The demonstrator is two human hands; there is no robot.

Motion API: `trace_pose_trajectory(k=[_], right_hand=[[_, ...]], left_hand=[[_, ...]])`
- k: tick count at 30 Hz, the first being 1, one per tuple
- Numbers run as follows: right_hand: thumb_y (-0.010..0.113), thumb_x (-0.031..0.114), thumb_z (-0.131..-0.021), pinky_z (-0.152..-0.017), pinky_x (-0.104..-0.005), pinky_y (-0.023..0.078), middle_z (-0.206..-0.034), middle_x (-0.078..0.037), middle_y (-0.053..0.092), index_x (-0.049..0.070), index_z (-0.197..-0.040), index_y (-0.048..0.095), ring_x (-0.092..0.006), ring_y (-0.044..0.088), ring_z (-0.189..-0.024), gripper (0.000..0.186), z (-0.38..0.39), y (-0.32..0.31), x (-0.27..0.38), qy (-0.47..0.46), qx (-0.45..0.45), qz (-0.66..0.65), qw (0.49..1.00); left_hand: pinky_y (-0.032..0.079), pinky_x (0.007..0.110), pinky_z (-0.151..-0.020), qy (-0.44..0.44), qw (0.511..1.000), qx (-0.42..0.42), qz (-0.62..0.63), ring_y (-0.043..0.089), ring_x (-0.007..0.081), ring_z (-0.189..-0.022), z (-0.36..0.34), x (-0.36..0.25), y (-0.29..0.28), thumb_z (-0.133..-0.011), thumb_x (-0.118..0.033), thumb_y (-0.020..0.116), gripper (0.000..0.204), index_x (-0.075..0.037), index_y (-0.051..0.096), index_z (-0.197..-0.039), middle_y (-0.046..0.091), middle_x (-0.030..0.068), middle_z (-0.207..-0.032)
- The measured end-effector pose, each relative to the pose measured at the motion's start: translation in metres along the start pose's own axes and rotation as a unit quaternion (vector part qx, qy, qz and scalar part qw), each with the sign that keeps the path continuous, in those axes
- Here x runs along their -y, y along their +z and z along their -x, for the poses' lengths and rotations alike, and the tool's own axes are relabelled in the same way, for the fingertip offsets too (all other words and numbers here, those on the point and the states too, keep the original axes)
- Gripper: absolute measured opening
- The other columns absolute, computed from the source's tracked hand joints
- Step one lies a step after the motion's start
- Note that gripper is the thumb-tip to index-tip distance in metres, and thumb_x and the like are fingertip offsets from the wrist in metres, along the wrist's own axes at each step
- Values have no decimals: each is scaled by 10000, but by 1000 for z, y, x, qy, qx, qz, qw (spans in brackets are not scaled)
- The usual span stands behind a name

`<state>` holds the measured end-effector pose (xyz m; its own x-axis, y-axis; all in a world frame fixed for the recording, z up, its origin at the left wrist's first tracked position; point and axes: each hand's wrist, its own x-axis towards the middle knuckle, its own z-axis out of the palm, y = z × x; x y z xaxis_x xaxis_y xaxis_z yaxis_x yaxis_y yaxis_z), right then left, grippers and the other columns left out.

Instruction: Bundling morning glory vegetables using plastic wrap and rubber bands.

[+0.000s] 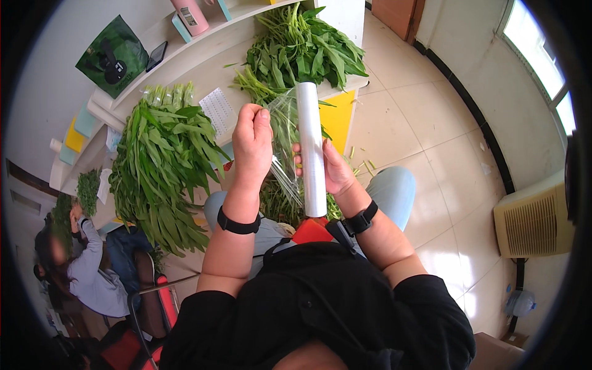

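While the pale tiled floor (425, 142) spreads away on the right, the white surface (203, 74) runs along the far side of the seated person, carrying two heaps of long-leaved greens: a big bundle on the left (157, 166) hanging over the near edge, and a second heap further off (302, 49) toward the far right end. Behind them a shelf (185, 46) holds a pink bottle (190, 15), a dark phone (156, 55) and a green bag (114, 55). Off to the near left another person in a grey sleeve (92, 271) sits handling more greens. Closer in, the roll of clear cling film (312, 151) stands nearly upright in front of the person's chest, above their knees and a smaller bunch of greens (277, 203) lying on the lap. The right hand (330, 169) has its fingers closed around the roll from behind. The left hand (251, 145) is raised just left of it, fingers pinched narrow on the free edge of the film sheet (280, 132), which stretches thin and wrinkled between hand and roll. To my eye, pulling goes best if the pinch keeps to the film's very edge and draws it out flat and level, with the roll held steady and allowed to turn, so the sheet neither bunches nor clings to itself.
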<state>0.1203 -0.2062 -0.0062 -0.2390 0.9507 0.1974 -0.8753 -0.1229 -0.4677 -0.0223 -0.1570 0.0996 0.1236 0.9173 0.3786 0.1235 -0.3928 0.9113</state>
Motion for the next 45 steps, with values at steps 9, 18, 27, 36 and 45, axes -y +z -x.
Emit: trace_pose_trajectory(k=[9, 18, 27, 36, 45], right_hand=[[671, 386, -812, -731, -351, 538, -1034, -103, 578, 82, -1203, 414, -206, 600, -871, 558, 2, -5, 13, 10, -19, 16, 1000], [672, 248, -797, -685, -325, 541, -995, -88, 561, 26, -1221, 417, -170, 593, -812, 542, -10, 29, 72, 24, -83, 290, 953], [684, 227, -770, -889, -313, 430, -1080, -126, 565, -14, -1305, 406, -197, 555, -980, 649, -33, 88, 120, -17, -16, 623, 782], [687, 154, -732, -846, -326, 446, -998, -171, 610, 46, -1261, 454, -242, 586, -915, 587, -42, 128, 120, 110, 87, 755, 641], [708, 206, -727, -776, -324, 463, -932, -155, 625, 42, -1190, 479, -231, 600, -847, 542, -52, 139, 116, 119, 109, 765, 624]], left_hand=[[287, 194, -445, 12, 1000, 0, 25, 357, 40, -514, -2, 1, -6, -958, -158, 445, 139, -37, 494, -912, 425, -33, -615], [309, 203, -443, 29, 995, -89, 40, 365, 47, -507, 6, 35, -16, -972, -209, 417, 160, -63, 463, -926, 435, -14, -627], [300, 201, -372, -15, 980, -92, 177, 376, 67, -422, 23, 77, -22, -977, -260, 406, 211, -55, 441, -943, 464, 6, -618], [410, 327, -907, 114, 986, -30, 120, 513, 159, -1047, -17, 43, -53, -847, -599, 509, 709, -52, 404, -1287, 555, 53, -1042], [427, 260, -634, -5, 939, 233, 252, 520, 79, -668, -18, 44, -39, -646, -600, 730, 747, -58, 513, -1113, 558, -23, -852]])
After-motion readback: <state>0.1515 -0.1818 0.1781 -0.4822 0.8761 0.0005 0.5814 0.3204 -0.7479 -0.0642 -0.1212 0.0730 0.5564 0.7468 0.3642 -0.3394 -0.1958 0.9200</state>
